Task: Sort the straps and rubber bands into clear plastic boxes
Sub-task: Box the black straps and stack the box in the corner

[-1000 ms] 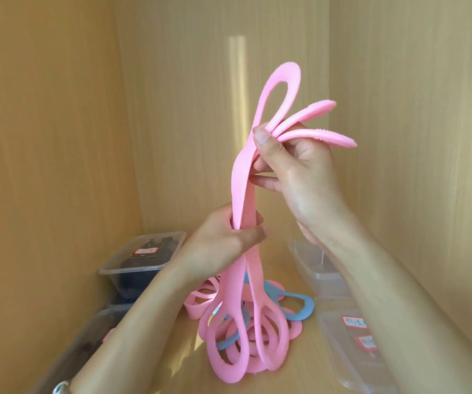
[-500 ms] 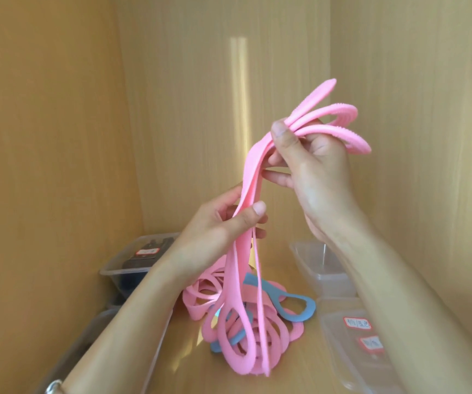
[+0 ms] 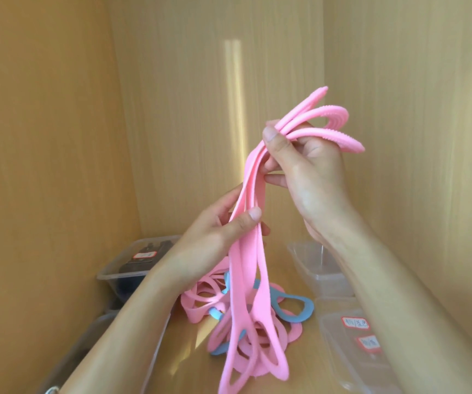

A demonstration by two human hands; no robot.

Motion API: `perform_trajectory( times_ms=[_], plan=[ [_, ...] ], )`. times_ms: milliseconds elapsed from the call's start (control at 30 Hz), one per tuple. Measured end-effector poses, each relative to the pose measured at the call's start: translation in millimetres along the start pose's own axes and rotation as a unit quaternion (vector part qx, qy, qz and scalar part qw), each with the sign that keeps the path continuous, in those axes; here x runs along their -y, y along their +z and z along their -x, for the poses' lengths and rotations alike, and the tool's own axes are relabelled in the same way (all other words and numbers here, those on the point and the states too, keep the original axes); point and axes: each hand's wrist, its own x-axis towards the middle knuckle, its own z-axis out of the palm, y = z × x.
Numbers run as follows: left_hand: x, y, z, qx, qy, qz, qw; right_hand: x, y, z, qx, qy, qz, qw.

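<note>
- The right hand (image 3: 314, 177), in the upper centre-right of the frame, has its thumb and curled fingers clamped on the top of a bunch of pink straps (image 3: 243, 280); their ribbed, looped ends stick out above and to the right of the hand.
- The left hand (image 3: 215, 240), lower and just left of centre, pinches the same straps at mid-length, with the thumb across the front and the fingers behind.
- The held straps hang stretched between the two hands, and their long open loops dangle down to the lower centre of the frame.
- Behind the hanging loops, a tangled pile (image 3: 200, 297) of pink straps lies on the wooden worktop (image 3: 189, 351), with a blue strap (image 3: 300, 311) mixed in and showing at the pile's right side.
- At centre left, a clear plastic box (image 3: 132, 263) holds dark items and carries a red-edged label.
- A second clear box (image 3: 92, 336) sits at lower left, partly hidden by the left forearm.
- At centre right stands an empty-looking clear box (image 3: 314, 268).
- At lower right, another clear box (image 3: 351, 351) bears two red-edged labels (image 3: 355, 322); the writing is too small to read.
- Wooden walls (image 3: 44, 137) close in the left, back and right sides.
</note>
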Motion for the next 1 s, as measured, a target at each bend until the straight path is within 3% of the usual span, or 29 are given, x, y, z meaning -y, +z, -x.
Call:
perform_trajectory(
  times_ms=[133,333,833,1000],
  plan=[
    [-0.7,6.8,0.4,-0.016,-0.023,-0.022,0.999,-1.9,1.7,0.5,-0.004,-0.006,0.01,1.0],
    [-2.2,12.8,1.3,-0.036,0.045,-0.053,0.997,-1.1,2.7,0.7,-0.026,-0.017,0.009,0.999],
    [-5.2,-1.3,-0.2,0.051,-0.008,-0.106,0.993,1.8,-1.8,-2.3,-0.059,-0.049,0.007,0.997],
    [-2.1,1.6,-2.0,-0.009,-0.015,-0.14,0.99,4.1,-5.9,-4.2,-0.064,-0.054,0.003,0.996]
  ],
)
